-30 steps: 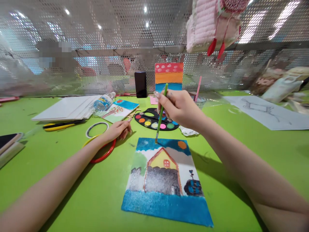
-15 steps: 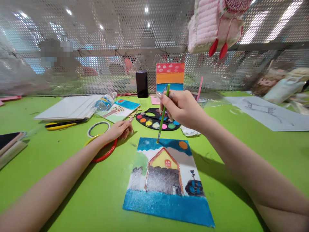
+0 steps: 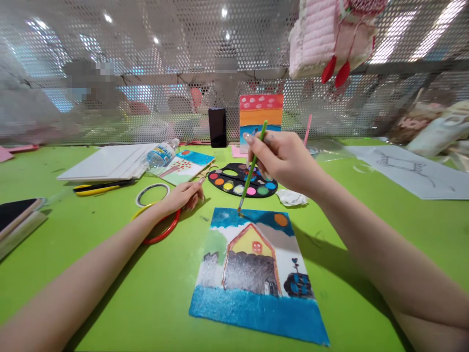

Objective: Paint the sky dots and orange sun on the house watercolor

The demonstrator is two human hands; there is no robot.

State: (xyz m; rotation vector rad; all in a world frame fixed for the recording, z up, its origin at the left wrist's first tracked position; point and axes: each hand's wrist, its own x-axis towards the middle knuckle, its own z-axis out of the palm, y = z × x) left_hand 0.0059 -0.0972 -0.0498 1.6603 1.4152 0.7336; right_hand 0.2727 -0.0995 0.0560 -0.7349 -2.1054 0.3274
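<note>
Paintbrush [image 3: 252, 166]: green — pinched in right hand [image 3: 286, 161], tip touching painting's [image 3: 252, 293] blue sky
Left hand [image 3: 182, 196]: curled, apart from right — just left of painting, beside red ring [image 3: 164, 235]

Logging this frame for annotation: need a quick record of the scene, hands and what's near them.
right hand: holds green paintbrush, tip on the blue sky of the painted house picture
left hand: holds nothing visible, rests on the green table, beside a red-and-yellow hoop
nearby: watercolor palette, tape roll, water bottle
</note>
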